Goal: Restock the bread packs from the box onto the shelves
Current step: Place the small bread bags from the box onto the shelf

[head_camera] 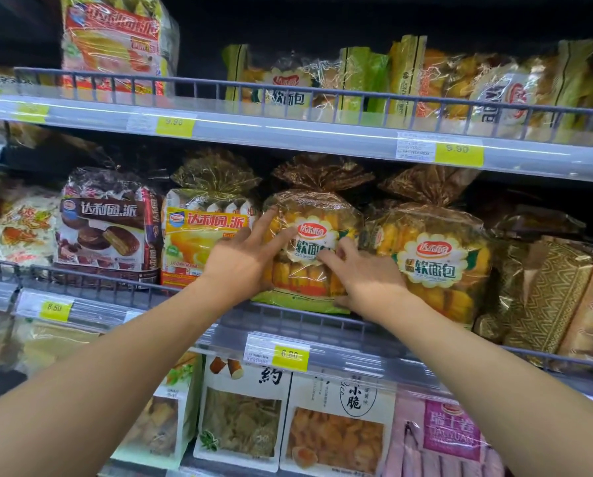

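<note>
Two bare hands on one bread pack at the middle shelf. Pack stands upright behind the wire rail, bottom edge resting on the shelf lip, gathered cellophane top pointing up under the upper shelf. Left hand flat against the pack's left front, fingers spread and extended, touching the wrapper; grip not closed around it. Right hand at the pack's lower right, fingers splayed over the label area, thumb low near the bottom corner; also spread, pressing rather than pinching. A second bread pack of the same brand sits just beside it on the right, touching. To the left, a yellow pie pack, then a brown chocolate pie pack, both upright on the same shelf. Gold patterned packs far right. Upper shelf holds more bread packs lying behind its rail and a red pack. Yellow price tags on the shelf edges. Lower shelf shows white snack bags and a pink bag. Box not in view.
</note>
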A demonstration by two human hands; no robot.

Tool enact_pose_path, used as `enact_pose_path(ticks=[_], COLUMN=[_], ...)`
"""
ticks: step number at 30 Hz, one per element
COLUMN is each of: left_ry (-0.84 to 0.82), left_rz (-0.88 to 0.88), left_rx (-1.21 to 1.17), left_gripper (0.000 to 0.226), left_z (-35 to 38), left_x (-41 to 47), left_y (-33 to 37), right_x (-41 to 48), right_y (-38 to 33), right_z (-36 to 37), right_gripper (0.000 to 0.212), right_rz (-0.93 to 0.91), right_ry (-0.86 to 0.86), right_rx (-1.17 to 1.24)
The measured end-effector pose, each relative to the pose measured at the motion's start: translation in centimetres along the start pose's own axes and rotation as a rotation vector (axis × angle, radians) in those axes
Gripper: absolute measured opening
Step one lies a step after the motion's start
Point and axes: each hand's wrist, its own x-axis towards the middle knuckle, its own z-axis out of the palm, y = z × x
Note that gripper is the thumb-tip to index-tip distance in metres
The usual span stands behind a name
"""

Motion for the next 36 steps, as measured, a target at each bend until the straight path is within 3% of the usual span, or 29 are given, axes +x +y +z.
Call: enact_pose_path(ticks=[8, 13, 18, 22, 28, 36], left_ry=[-0.037, -0.080, -0.005, 0.127, 0.224, 0.299], left_rz=[0.010, 0.009, -0.023, 0.065, 0.211, 0.502], left_rx=[-0.009, -0.015, -0.056, -0.049, -0.195, -0.516], left_gripper=[0.110, 0.088, 0.075, 0.064, 0.072, 0.073], left_z=[-1.2, -2.3, -4.2, -5.6, -6.7, -8.1], left_x=[-0.3, -0.8, -1.7, -2.0, -1.2, -1.7], left_y=[-0.2, -0.2, 1.0, 3.5, 11.4, 29.9], right_x=[-0.5, -1.5, -3.4, -6.6, -15.4, -35.7], right_y=[0.1, 0.5, 1.2, 2.9, 7.8, 15.5], right_z=[-0.5, -0.9, -1.4, -1.7, -1.8, -4.1], right_gripper=[0.082, 0.068, 0.046, 0.035, 0.049, 0.059], right_rz=[-0.029, -0.054, -0.038, -0.046, -0.007, 0.199], right_ry=[-0.012, 0.025, 0.115, 0.217, 0.264, 0.088], right_rx=[-0.005, 0.025, 0.156, 0.132, 0.057, -0.051])
